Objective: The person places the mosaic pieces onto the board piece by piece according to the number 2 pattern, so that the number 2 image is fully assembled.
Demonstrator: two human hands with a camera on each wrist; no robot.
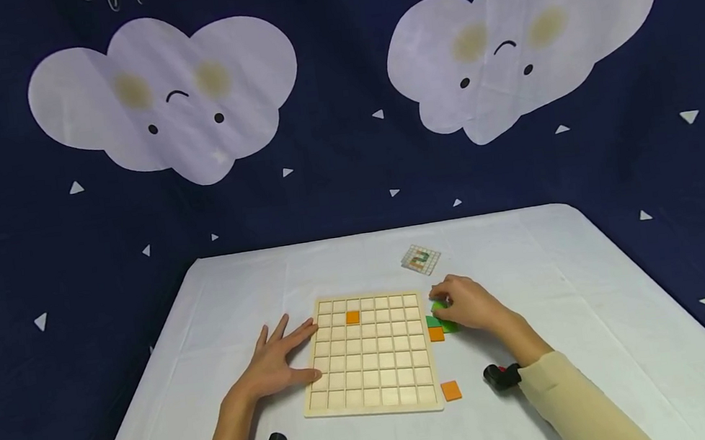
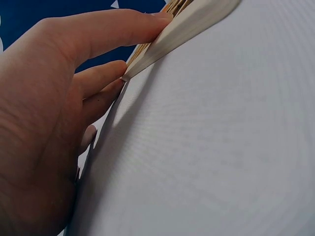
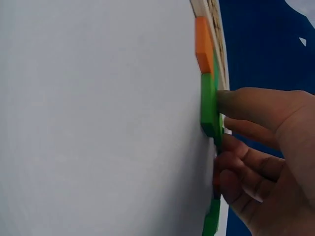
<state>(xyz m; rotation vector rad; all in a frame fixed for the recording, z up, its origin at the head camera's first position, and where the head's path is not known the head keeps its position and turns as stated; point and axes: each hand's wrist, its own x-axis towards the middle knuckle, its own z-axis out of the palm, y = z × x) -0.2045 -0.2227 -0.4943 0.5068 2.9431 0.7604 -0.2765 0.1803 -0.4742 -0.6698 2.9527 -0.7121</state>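
A pale wooden grid board [image 1: 368, 360] lies on the table with one orange square tile [image 1: 353, 317] in an upper cell. My left hand [image 1: 274, 365] is spread at the board's left edge, thumb and fingertips touching its frame. Beside the board's right edge, my right hand [image 1: 469, 302] reaches over a small group of tiles with bent fingers. Its thumb touches a green tile [image 3: 209, 105] in the right wrist view; thumb and index finger stand apart. Against that group are a darker green tile [image 1: 433, 321] and an orange tile [image 1: 437, 334]. The hand hides part of the group.
A small card with a grid pattern [image 1: 421, 259] lies behind the board. Another orange tile [image 1: 451, 391] sits near the board's lower right corner. White cloth covers the table [image 1: 255, 282], and a dark blue cloud-print curtain [image 1: 350, 198] hangs behind it.
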